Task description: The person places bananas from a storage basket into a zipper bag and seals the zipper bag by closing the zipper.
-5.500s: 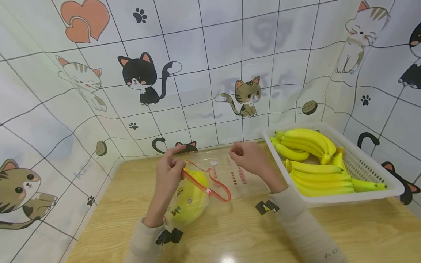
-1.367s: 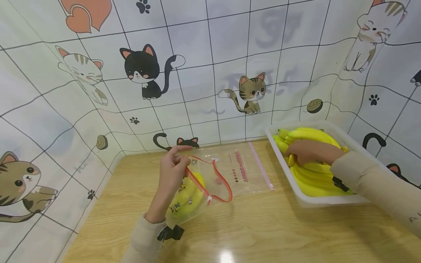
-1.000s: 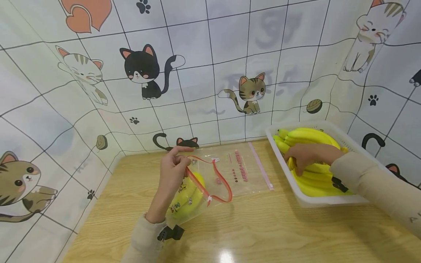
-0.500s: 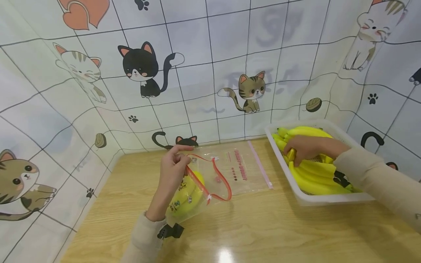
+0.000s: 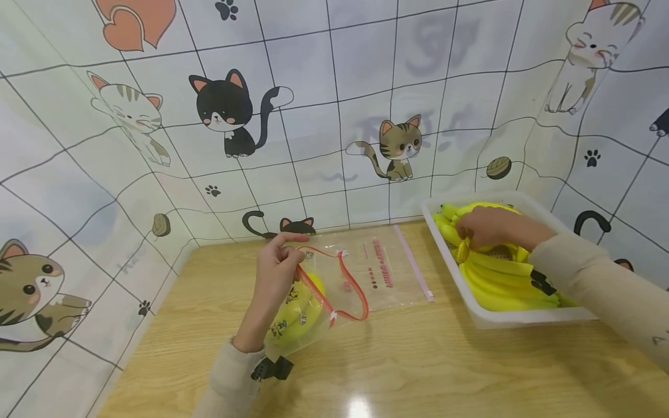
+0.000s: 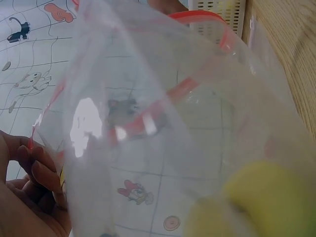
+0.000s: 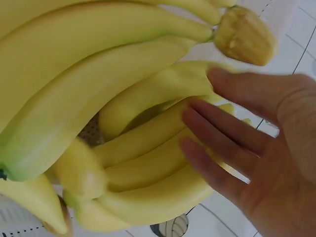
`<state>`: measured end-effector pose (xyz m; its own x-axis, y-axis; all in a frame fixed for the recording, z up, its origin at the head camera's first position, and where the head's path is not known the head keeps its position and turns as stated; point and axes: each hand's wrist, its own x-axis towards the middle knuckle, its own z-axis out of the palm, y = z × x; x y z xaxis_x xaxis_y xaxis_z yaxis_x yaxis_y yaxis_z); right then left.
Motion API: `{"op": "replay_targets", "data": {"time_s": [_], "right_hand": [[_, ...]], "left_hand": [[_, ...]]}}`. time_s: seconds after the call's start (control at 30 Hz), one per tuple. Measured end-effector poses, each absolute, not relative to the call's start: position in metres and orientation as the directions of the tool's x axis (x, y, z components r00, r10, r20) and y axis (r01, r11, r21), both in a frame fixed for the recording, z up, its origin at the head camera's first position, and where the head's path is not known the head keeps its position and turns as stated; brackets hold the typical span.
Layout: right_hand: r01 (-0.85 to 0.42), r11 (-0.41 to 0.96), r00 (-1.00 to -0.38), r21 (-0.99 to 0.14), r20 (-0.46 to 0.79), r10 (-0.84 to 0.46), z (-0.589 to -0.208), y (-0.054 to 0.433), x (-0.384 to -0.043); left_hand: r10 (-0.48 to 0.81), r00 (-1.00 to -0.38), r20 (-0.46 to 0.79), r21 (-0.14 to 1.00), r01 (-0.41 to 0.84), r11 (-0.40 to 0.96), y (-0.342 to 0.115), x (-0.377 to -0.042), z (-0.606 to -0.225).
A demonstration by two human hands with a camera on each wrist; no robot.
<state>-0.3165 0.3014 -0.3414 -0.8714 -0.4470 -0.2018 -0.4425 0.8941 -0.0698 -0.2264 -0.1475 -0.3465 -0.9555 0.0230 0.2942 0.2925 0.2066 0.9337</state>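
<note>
My left hand [image 5: 276, 264] pinches the red zip edge [image 5: 360, 302] of a clear zip bag [image 6: 143, 168], whose mouth gapes toward the right. Inside the bag, yellow bananas [image 5: 308, 307] show through printed plastic. At the right, my right hand [image 5: 483, 226] is over a white basket [image 5: 473, 299] of bananas, close by the stem end [image 7: 244, 35] of the front bunch [image 5: 502, 287]. The right wrist view shows its thumb and fingers [image 7: 212, 138] spread apart and nearly straight, overlapping bananas farther back, with nothing gripped.
A second clear bag [image 5: 389, 270] with a pink zip strip [image 5: 413, 261] lies flat on the wooden table [image 5: 407, 360], between the red-zip bag and the basket. Cat-print cloth [image 5: 313, 128] walls the back and both sides.
My right hand has moved from above the flat bag to the basket, reached the front bunch's stem, then lifted slightly. My left hand keeps its pinch on the bag edge.
</note>
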Motion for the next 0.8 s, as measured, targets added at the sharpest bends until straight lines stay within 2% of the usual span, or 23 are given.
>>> {"op": "replay_targets", "data": {"time_s": [0.1,0.2,0.43,0.5,0.6,0.7,0.8], "right_hand": [[-0.391,0.920,-0.918,0.018,-0.087,-0.388,-0.342,0.306,-0.320],[-0.310,0.949,-0.950,0.059,0.006,-0.311,-0.340,0.309,-0.320],[-0.142,0.986,-0.977,0.085,0.147,-0.153,-0.334,0.317,-0.312],[-0.091,0.994,-0.986,0.066,0.131,-0.099,-0.334,0.319,-0.309],[-0.024,0.999,-0.999,0.038,0.029,-0.025,-0.335,0.322,-0.305],[-0.030,0.999,-0.996,0.022,-0.081,-0.028,-0.336,0.326,-0.300],[-0.050,0.999,-0.989,-0.018,-0.140,-0.052,-0.337,0.335,-0.297]], "left_hand": [[0.023,-0.957,0.289,0.935,0.287,0.207,-0.147,-0.226,-0.347],[0.023,-0.958,0.285,0.937,0.284,0.206,-0.146,-0.225,-0.347],[0.029,-0.956,0.292,0.934,0.292,0.206,-0.146,-0.226,-0.345],[0.030,-0.955,0.295,0.933,0.295,0.207,-0.146,-0.226,-0.344],[0.029,-0.956,0.293,0.933,0.292,0.210,-0.146,-0.226,-0.344],[0.025,-0.957,0.290,0.933,0.288,0.215,-0.146,-0.225,-0.345],[0.028,-0.958,0.286,0.934,0.285,0.217,-0.145,-0.224,-0.347]]}}
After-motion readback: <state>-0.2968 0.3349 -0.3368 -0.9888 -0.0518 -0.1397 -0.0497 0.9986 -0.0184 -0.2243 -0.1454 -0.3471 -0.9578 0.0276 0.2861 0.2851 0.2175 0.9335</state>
